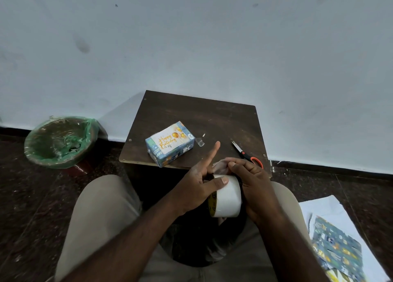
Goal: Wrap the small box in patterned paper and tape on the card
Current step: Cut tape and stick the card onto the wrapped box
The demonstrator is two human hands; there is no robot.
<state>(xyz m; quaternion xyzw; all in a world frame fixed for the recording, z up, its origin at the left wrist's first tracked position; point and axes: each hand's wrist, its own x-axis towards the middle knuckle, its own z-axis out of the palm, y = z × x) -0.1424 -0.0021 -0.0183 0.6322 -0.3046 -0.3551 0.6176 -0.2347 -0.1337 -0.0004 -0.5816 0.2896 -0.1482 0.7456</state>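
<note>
Evidently to free a strip for the card (168, 140), the left hand (195, 188) grips the tape roll (228, 198) near the box (176, 154) while the right hand (253, 181) pinches its loose end.

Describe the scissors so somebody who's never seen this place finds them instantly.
Start at the small dark wooden table against the white wall. Near its right edge, just beyond the right hand, lie the scissors. Unlike the wrapped box to their left, they are slim, with orange-and-black handles and blades pointing away.
</note>
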